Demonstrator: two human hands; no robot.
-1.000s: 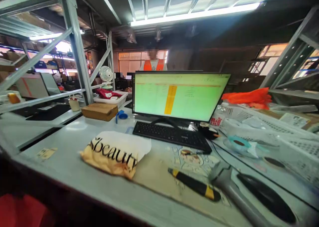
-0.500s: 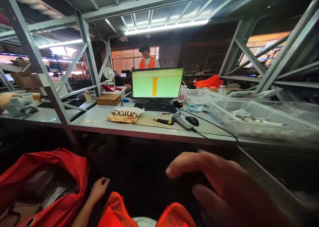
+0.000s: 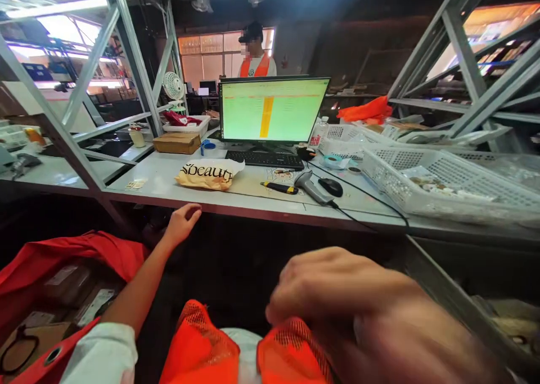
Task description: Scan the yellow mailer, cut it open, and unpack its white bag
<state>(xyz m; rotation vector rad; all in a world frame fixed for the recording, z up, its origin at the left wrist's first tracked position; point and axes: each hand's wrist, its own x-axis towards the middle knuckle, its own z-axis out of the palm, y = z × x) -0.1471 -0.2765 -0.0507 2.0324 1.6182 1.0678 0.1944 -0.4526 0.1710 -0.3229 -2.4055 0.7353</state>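
The open, empty left hand [image 3: 182,223] is just by the edge of the table [image 3: 253,207]. The red bag [image 3: 63,260] sits at lower left, and its parcels [image 3: 70,277] could slide out if bumped. The right hand [image 3: 350,311] is too blurry to tell if it is closed or holding something.

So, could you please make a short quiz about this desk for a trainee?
1. What is the left hand nearest to? A: the desk's front edge; B: the keyboard; C: the cardboard box.
2. True or false: the barcode scanner lies between the utility knife and the computer mouse.
3. Which word is printed on the crumpled bag?

Key: 1 A; 2 true; 3 Sbeauty.
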